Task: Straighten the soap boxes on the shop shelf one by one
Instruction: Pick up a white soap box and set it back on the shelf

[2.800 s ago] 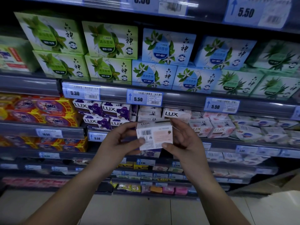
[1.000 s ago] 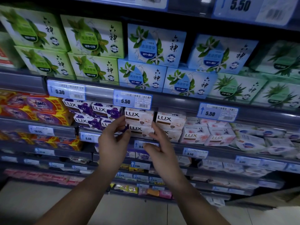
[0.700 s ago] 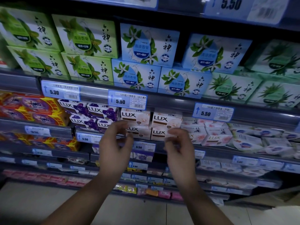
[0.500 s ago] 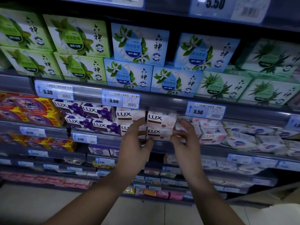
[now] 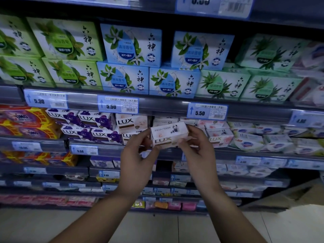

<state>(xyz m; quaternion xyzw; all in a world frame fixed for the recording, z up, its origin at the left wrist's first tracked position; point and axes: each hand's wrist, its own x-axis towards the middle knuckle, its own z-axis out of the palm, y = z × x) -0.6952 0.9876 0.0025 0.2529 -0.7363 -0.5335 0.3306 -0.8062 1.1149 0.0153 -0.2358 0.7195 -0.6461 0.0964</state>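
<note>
A white LUX soap box (image 5: pixel 169 135) is held in front of the middle shelf (image 5: pixel 108 146), tilted so its top face shows. My left hand (image 5: pixel 138 160) pinches its left end and my right hand (image 5: pixel 198 149) grips its right end. Just left of it a white LUX box (image 5: pixel 131 122) sits squarely on another. Purple LUX boxes (image 5: pixel 91 123) are stacked further left. Pink-white LUX boxes (image 5: pixel 219 135) lie to the right, partly hidden by my right hand.
Large green and blue soap boxes (image 5: pixel 129 46) fill the shelf above, behind a rail of price tags (image 5: pixel 118 104). Red and yellow OMO packs (image 5: pixel 28 123) sit at left, pale boxes (image 5: pixel 273 141) at right. Lower shelves hold small packs above the tiled floor (image 5: pixel 157 228).
Earlier both hands set a white box onto the left stack and let go. They then shifted right, and now hold another white LUX box pulled out from the shelf.
</note>
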